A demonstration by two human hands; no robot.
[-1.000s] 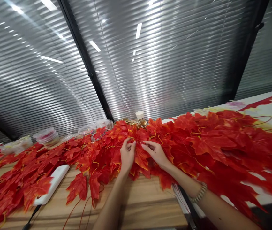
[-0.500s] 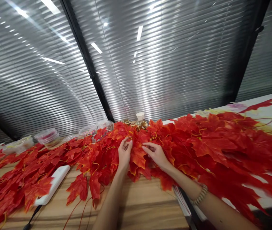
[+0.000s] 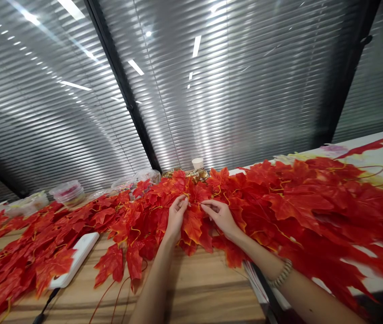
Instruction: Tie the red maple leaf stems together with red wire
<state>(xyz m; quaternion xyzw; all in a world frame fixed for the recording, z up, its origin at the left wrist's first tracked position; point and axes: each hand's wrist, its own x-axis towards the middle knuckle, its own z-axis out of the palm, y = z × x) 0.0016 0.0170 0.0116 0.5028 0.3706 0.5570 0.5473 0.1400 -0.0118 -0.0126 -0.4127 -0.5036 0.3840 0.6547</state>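
Red-orange artificial maple leaves lie in a long heap from left to right, with thin yellow stems among them. My left hand is at the middle of the heap, its thumb and fingers pinched together on a maple leaf by a yellow stem. Just to the right, my right hand pinches with thumb and forefinger at the same leaf cluster. Between the two hands an orange-edged leaf hangs point down. The exact spot held by the right fingertips is too small to make out.
A white power strip with a black cable lies on the wooden table, partly under leaves. Clear plastic tubs, a paper cup and gold wrappers stand behind the heap. Slatted blinds rise beyond.
My left hand has shifted slightly right and down, closer to the right hand. Leaves behind it have settled lower, showing more gold wrapper. My right hand has barely moved.
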